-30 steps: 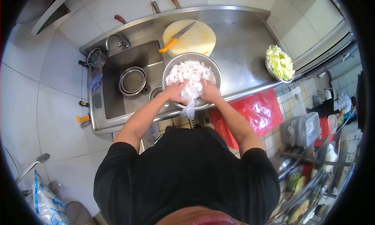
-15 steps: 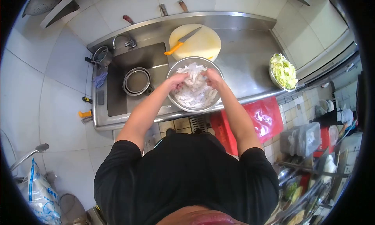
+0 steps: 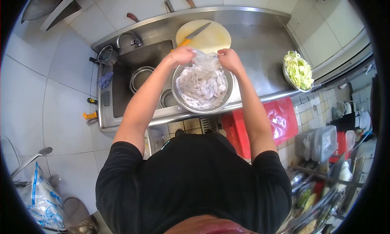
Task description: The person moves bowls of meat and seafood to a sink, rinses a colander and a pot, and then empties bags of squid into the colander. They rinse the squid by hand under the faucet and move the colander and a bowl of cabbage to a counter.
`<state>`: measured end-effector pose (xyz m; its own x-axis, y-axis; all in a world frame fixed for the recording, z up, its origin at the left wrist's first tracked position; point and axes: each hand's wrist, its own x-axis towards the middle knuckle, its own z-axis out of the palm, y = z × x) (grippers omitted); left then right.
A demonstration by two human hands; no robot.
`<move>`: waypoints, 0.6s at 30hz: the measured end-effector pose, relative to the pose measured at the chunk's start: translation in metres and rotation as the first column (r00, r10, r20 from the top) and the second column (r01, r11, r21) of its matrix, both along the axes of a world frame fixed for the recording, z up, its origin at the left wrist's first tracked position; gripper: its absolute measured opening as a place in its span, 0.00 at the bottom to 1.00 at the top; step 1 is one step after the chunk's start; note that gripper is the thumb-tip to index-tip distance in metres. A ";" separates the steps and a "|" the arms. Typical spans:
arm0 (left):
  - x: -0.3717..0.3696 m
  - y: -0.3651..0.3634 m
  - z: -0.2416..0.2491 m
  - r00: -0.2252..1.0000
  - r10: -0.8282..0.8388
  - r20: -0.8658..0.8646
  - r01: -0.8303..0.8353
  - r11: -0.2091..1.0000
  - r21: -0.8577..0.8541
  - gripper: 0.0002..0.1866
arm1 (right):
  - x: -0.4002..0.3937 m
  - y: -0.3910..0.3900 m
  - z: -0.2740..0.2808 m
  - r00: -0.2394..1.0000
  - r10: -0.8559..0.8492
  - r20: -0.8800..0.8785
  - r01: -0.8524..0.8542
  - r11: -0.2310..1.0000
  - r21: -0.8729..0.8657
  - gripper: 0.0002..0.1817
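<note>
A metal bowl (image 3: 175, 96) at the counter's front edge is full of pale, whitish raw pieces (image 3: 202, 89), whose exact kind I cannot make out. Over its far rim a clear plastic bag (image 3: 206, 61) is stretched between my hands. My left hand (image 3: 183, 55) pinches the bag's left side, close to the yellow handle of a knife (image 3: 198, 31). On the right side, my right hand (image 3: 229, 58) grips the bag with closed fingers. Behind the bowl lies a round white cutting board (image 3: 219, 35) with the knife on it.
Left of the bowl is a steel sink (image 3: 122, 96) with a faucet (image 3: 134, 40) and round metal pans (image 3: 140, 77). A bowl of chopped cabbage (image 3: 298, 71) stands at the counter's right end. Red plastic (image 3: 280, 120) hangs below the front edge. Another person (image 3: 357, 121) is far right.
Both hands have risen out of the bowl toward its far rim, with the plastic bag now spread between them. The pale pieces lie loose in the bowl.
</note>
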<state>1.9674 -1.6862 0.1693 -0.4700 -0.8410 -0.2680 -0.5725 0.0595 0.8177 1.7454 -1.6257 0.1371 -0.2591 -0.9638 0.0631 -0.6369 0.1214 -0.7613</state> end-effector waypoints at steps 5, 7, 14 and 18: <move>-0.004 -0.018 -0.040 0.994 -0.100 0.037 0.103 0.990 -0.100 0.13 | 0.006 0.007 0.003 0.975 0.059 -0.212 -0.054 0.998 0.032 0.15; -0.007 -0.019 -0.053 0.944 -0.101 0.314 0.195 0.938 -0.285 0.12 | 0.007 0.012 -0.008 0.976 -0.005 -0.217 0.001 1.000 -0.017 0.14; 0.002 0.016 -0.039 0.990 0.052 0.132 0.041 0.786 -0.616 0.10 | 0.015 0.013 -0.031 0.974 -0.126 -0.187 0.086 0.974 -0.209 0.09; 0.002 0.023 -0.041 0.992 0.127 -0.005 -0.097 0.739 -0.667 0.08 | 0.026 0.016 -0.025 0.983 -0.141 -0.116 0.102 0.950 -0.294 0.08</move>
